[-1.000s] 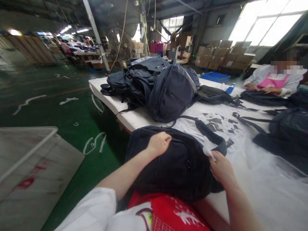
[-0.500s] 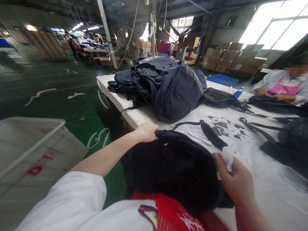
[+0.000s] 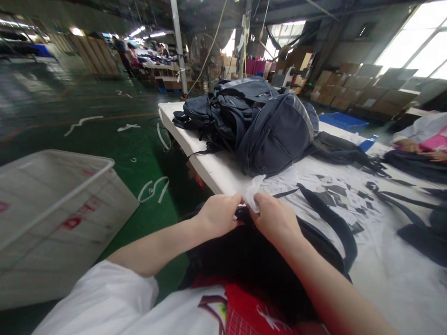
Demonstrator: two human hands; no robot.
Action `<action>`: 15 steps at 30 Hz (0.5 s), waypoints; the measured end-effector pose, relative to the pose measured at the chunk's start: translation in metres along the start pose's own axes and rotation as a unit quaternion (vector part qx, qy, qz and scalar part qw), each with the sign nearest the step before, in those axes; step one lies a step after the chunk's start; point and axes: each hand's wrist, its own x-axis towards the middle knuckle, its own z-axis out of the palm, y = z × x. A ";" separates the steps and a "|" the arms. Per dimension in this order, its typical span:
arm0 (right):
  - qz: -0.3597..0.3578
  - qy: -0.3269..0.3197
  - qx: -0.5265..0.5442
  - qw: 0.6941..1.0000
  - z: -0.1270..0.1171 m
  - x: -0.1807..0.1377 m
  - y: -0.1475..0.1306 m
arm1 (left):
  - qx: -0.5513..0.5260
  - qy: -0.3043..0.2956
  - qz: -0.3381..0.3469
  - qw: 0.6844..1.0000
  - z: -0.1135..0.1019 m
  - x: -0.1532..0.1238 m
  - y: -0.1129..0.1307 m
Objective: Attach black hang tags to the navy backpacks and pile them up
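A black backpack [image 3: 237,256] lies at the table's near edge, against my red apron [image 3: 244,309]. My left hand [image 3: 220,215] is closed at the bag's upper edge, gripping it with thumb and fingers. Right beside it, my right hand [image 3: 277,216] pinches a crumpled piece of thin white sheet [image 3: 254,188], which sticks up above the fingers. The two hands nearly touch, and the bag part between them is mostly hidden. A shoulder strap [image 3: 331,216] curves out on the bag's right side.
Several dark blue backpacks [image 3: 272,139] are heaped on the white table [image 3: 206,172]. Dark scraps [image 3: 340,195] lie scattered to the right. A white bin [image 3: 101,204] stands at left on the green floor. Across the table, a person's hands [image 3: 410,145] touch dark fabric near a blue tray [image 3: 344,122].
My right hand has moved left from the bag's right side to its top edge beside my left hand, carrying the white sheet. The view has turned slightly left.
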 end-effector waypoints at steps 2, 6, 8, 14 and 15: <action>-0.035 -0.019 -0.011 0.999 -0.001 0.003 0.000 | 0.002 0.003 -0.009 1.000 0.000 0.000 0.001; -0.067 -0.030 0.011 0.997 -0.001 0.003 0.011 | 0.003 -0.002 0.010 1.000 0.001 0.003 -0.002; -0.083 -0.033 0.044 0.995 -0.001 0.002 0.019 | -0.001 -0.009 0.025 1.000 0.001 0.005 -0.003; -0.079 -0.005 0.044 0.996 -0.001 -0.004 0.038 | 0.007 -0.024 0.051 0.998 -0.005 0.013 -0.006; -0.071 -0.002 0.040 0.997 -0.003 -0.006 0.040 | 0.011 -0.024 0.053 0.998 -0.006 0.014 -0.007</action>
